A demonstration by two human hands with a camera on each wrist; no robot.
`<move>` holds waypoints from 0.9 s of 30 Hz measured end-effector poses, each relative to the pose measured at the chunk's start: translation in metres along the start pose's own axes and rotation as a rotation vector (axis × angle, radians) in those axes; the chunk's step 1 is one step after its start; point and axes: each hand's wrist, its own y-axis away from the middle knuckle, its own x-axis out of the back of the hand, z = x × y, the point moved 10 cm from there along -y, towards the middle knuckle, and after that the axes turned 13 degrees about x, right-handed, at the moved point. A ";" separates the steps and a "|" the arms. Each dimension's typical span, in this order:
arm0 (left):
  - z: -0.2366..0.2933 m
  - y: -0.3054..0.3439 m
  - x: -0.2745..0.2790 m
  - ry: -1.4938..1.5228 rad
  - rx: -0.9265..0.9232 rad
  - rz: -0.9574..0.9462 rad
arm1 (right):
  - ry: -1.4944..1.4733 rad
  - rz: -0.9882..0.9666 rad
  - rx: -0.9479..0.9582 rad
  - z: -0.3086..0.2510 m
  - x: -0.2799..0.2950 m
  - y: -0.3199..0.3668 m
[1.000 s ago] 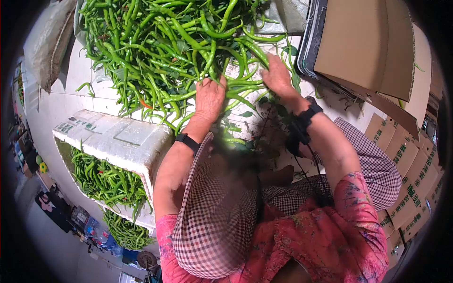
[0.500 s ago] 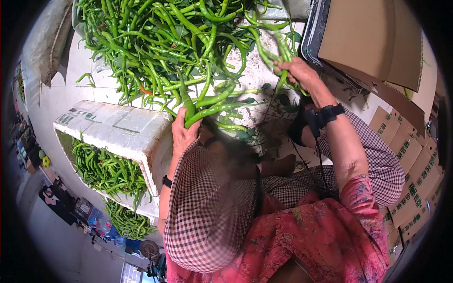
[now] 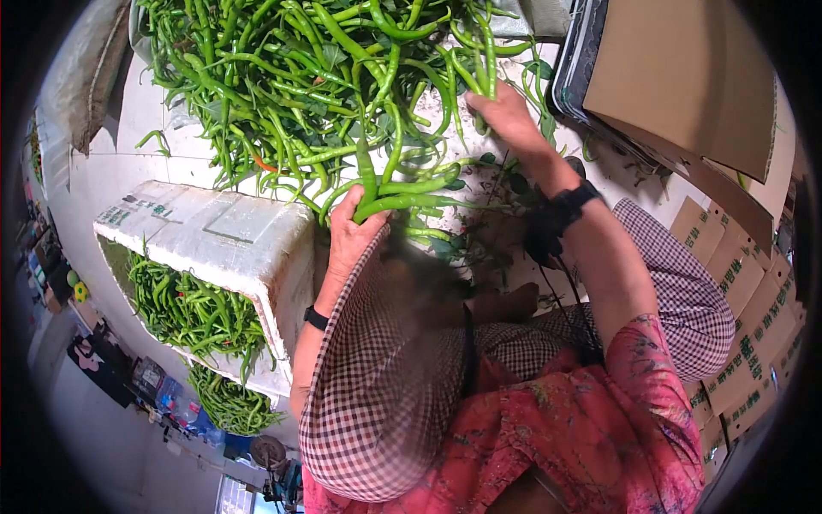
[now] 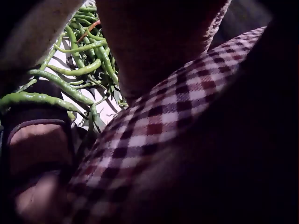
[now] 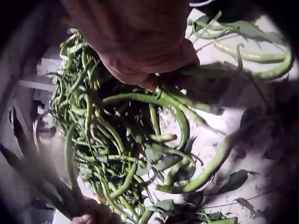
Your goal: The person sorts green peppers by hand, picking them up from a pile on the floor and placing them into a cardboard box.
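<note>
Long green peppers lie in a large tangled pile (image 3: 282, 94) at the top of the head view, with one red pepper (image 3: 264, 164) among them. Several green peppers (image 3: 402, 202) fan out from the left hand (image 3: 349, 236), which grips them by one end beside the person's checked knee. Farther right and higher, the right hand (image 3: 514, 124) has its fingers round a few peppers (image 3: 489, 64) at the pile's right edge. In the right wrist view, the right hand (image 5: 145, 46) holds peppers above the pale floor; its fingertips are partly hidden.
A white foam box (image 3: 205, 227) of peppers lies on its side at the left, more peppers (image 3: 227, 403) below it. An open cardboard box (image 3: 676, 86) stands at the upper right, near flattened printed cartons (image 3: 753, 308). Loose leaves (image 3: 518, 184) are scattered on the floor (image 3: 103, 193).
The left hand has drawn back toward the knee and now holds several peppers. The right hand moved right and down with peppers, then back up to the pile's right edge.
</note>
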 end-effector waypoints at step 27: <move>0.124 0.049 0.053 0.081 -0.281 0.029 | -0.850 0.073 0.012 -0.088 0.024 0.091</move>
